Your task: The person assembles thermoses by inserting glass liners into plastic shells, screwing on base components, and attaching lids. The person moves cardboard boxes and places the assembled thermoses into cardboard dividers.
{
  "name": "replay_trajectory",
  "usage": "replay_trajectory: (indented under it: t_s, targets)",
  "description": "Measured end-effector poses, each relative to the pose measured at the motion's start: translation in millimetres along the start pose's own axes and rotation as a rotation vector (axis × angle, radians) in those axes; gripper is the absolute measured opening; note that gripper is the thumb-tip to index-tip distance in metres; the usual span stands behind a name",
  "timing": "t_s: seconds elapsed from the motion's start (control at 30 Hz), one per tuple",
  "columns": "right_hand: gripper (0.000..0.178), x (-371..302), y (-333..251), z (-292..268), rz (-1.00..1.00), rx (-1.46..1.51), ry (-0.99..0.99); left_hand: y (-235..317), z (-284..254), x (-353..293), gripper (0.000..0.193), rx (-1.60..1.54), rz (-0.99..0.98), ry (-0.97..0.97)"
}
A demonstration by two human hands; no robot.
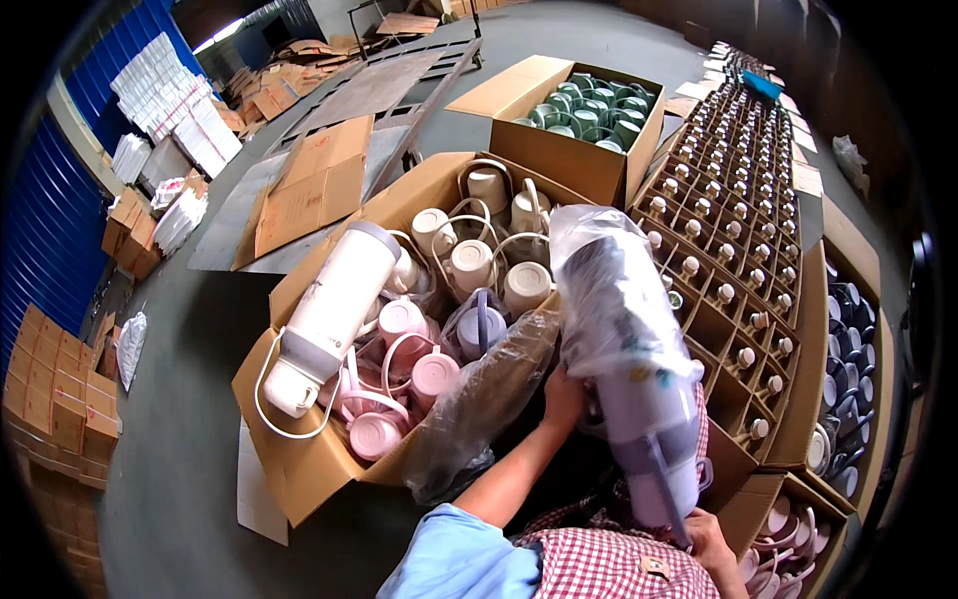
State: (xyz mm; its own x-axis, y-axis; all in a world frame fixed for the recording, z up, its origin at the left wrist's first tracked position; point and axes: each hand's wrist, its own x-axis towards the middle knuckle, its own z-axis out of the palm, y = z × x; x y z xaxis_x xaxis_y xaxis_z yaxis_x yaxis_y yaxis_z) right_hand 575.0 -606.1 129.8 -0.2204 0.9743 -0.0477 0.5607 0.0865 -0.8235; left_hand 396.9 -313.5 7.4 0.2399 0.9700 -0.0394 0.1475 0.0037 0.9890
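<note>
A lavender thermos flask (654,419) with a long handle lies slantwise in front of my body. A clear plastic bag (604,280) covers its far end, hanging loose and crumpled past it. My left hand (565,401) is closed at the bag's lower edge, against the flask's left side; its fingertips are hidden. At the near end, my right hand (711,547) is curled round the flask beside its handle. Left of the hands, a white thermos flask (334,304) with a grey lid rests tilted over an open carton (299,469) holding several cream, pink and lavender flasks.
Behind stands a carton of green flasks (599,105). On the right runs a long divided crate (699,250) of bottle-like pieces, with cartons of dark blue flasks (848,369) and pink flasks (783,539) nearer. A flat trolley (389,85) and stacked boxes (60,384) stand left.
</note>
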Motion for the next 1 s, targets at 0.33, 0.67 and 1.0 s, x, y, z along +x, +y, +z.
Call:
replay_trajectory:
  t_s: [0.33, 0.67, 1.0]
  targets:
    - [0.027, 67.8, -52.9, -1.5, -0.094, 0.356, 0.87, 213.0, -6.9, -111.9, 0.045, 0.242, 0.946, -0.483]
    - [0.019, 202.8, -135.6, -39.2, -0.519, -0.011, 0.601, 120.7, -138.4, -12.4, 0.064, 0.651, 0.68, 0.321]
    - [0.025, 411.2, -218.7, 1.7, -0.384, -0.277, 0.091, 33.7, -186.8, 49.4, 0.04, 0.678, 0.123, 0.429]
